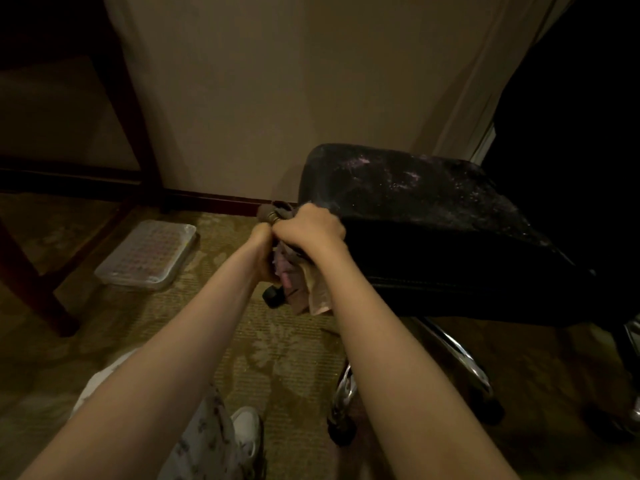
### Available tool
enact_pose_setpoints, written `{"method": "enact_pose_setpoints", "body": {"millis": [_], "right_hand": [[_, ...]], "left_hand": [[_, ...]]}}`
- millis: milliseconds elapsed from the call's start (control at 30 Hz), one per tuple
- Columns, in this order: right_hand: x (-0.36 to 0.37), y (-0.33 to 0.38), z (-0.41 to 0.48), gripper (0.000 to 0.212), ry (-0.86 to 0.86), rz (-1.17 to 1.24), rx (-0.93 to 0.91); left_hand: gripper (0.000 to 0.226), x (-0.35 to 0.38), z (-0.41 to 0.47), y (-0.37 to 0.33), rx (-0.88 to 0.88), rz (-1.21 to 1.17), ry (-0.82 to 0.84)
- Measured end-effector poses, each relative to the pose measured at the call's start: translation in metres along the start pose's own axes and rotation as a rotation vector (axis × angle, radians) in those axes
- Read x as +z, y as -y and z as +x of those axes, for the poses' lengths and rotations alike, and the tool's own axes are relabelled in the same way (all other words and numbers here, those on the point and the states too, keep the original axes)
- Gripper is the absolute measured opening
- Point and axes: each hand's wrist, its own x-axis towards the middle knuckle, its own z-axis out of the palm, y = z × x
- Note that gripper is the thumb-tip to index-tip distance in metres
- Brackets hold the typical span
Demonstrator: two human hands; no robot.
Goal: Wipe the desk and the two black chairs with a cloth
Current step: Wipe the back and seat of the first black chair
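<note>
A black office chair (433, 216) stands at the right, its worn seat flecked with pale scuffs. Both my hands are clenched together at the seat's front left corner. My right hand (308, 230) lies on top, and my left hand (261, 244) is just beside and under it. Each grips a bunched pinkish-beige cloth (304, 289), whose loose folds hang down below my wrists. The dark wooden desk (128, 109) shows only its legs at the left; its top is out of view.
A flat clear plastic box (147, 254) lies on the patterned carpet beneath the desk. The chair's chrome base (457, 355) and castors spread under the seat. A beige wall is behind, a dark curtain at the far right. My knee and white shoe (247, 434) are at the bottom.
</note>
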Motion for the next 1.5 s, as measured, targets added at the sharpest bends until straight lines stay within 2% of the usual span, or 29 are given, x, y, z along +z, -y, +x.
{"method": "enact_pose_setpoints", "body": {"millis": [100, 200, 267, 300, 500, 667, 767, 867, 967, 1033, 1100, 1200, 1267, 1400, 1500], "right_hand": [[-0.008, -0.005, 0.005, 0.057, 0.020, 0.178, 0.033], [-0.044, -0.029, 0.008, 0.053, -0.204, 0.211, 0.091], [-0.060, -0.046, 0.010, 0.046, -0.335, 0.117, 0.144], [-0.060, -0.051, 0.010, 0.044, -0.344, 0.045, 0.166], [-0.014, -0.036, 0.024, 0.031, -0.281, -0.459, 0.146], [-0.004, -0.029, 0.031, 0.029, -0.322, -0.574, 0.128], [0.006, -0.025, 0.030, 0.027, -0.343, -0.610, 0.073], [0.017, -0.010, 0.027, 0.021, -0.346, -0.702, -0.008], [0.041, 0.009, 0.013, 0.025, -0.275, -0.756, -0.150], [0.058, 0.018, 0.004, 0.026, -0.194, -0.748, -0.278], [0.057, 0.021, 0.000, 0.028, -0.099, -0.621, -0.352], [0.029, 0.017, -0.001, 0.041, -0.030, -0.274, -0.290], [0.009, 0.011, 0.000, 0.041, -0.114, -0.157, -0.259], [-0.004, -0.009, 0.019, 0.038, -0.334, -0.207, -0.162], [0.018, -0.010, 0.031, 0.036, -0.301, -0.476, -0.020]], "left_hand": [[0.034, -0.010, 0.004, -0.001, -0.014, -0.081, 0.004], [0.034, -0.009, 0.002, -0.005, -0.019, -0.062, -0.008], [0.034, -0.004, -0.001, -0.008, -0.006, -0.088, -0.037], [0.034, 0.000, -0.003, -0.009, 0.013, -0.108, -0.056], [0.044, 0.017, -0.012, -0.026, 0.207, -0.184, -0.149], [0.042, 0.022, -0.017, -0.034, 0.265, -0.175, -0.195], [0.031, 0.020, -0.015, -0.028, 0.196, -0.217, -0.122], [0.025, 0.011, -0.012, -0.017, 0.123, -0.266, -0.114], [0.025, -0.002, -0.008, -0.011, 0.152, -0.300, -0.161], [0.033, -0.013, -0.011, -0.008, 0.156, -0.311, -0.193], [0.033, -0.027, -0.010, -0.006, 0.129, -0.356, -0.242], [0.027, -0.036, -0.013, -0.011, 0.101, -0.363, -0.249], [0.021, -0.033, -0.016, -0.019, 0.137, -0.359, -0.216], [0.020, -0.021, -0.021, -0.028, 0.210, -0.218, -0.156], [0.031, -0.011, -0.023, -0.027, 0.221, -0.121, -0.183]]}}
